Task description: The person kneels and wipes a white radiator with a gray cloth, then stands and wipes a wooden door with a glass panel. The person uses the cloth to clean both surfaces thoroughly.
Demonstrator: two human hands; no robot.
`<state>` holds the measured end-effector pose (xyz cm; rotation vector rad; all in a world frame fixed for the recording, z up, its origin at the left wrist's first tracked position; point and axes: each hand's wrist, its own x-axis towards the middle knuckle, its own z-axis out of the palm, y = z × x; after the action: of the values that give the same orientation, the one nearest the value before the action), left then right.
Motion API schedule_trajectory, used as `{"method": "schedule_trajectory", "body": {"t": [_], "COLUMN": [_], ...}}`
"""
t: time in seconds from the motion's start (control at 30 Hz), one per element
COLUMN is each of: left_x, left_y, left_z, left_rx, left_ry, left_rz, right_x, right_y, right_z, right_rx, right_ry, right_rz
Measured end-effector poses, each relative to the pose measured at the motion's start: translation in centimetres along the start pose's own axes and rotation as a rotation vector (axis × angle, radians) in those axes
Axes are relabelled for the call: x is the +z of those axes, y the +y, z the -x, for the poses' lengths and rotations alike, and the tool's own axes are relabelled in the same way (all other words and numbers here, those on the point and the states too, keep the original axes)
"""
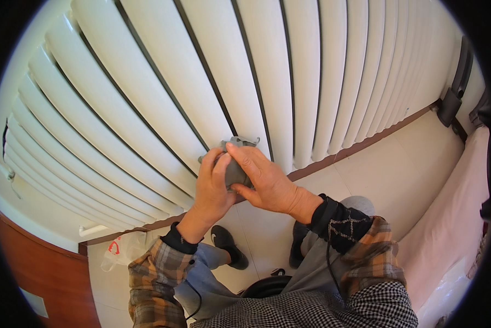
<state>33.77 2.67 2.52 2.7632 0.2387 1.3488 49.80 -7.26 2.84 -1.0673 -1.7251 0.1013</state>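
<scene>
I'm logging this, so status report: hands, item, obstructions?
Left hand, right hand: both around grey bundle. White radiator close ahead. Clear plastic bag on floor, off left.

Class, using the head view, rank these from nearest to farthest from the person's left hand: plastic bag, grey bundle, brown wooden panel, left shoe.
1. Grey bundle: touching the left hand, on its right side.
2. Left shoe: on the floor, below the hand.
3. Plastic bag: on the floor, lower left.
4. Brown wooden panel: far left.

Grey cloth [237, 174], white radiator [272, 71], orange-grey plaid sleeves [375, 249], black-and-white checked garment [289, 311].
</scene>
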Motion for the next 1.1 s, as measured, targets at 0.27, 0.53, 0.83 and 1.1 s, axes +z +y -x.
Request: {"method": "schedule_trajectory", "body": {"t": [0.27, 0.53, 0.83, 1.1], "left_x": [-0.7, -5.4, -5.9, -7.3], "left_y": [1.3, 0.9, -1.1, -2.6], "left_z": [-0.2, -2.2, -0.4, 1.3], "left_rx": [0.031, -0.061, -0.214, -0.272], "left_ry": [-0.031, 0.253, 0.385, 0.466], "left_rz": [0.103, 0.102, 0.102, 0.096], "right_x": [1.7, -5.5, -0.4, 5.4], "right_y": [0.1, 2.0, 10.1, 12.4], "right_z": [1.7, -3.1, 2.5, 10.7], "right_rx": [0.192, -0.133, 0.017, 0.481], "right_ry": [0.018, 0.609, 0.737, 0.79], "right_rz": [-0.172, 0.616, 0.824, 0.503]}}
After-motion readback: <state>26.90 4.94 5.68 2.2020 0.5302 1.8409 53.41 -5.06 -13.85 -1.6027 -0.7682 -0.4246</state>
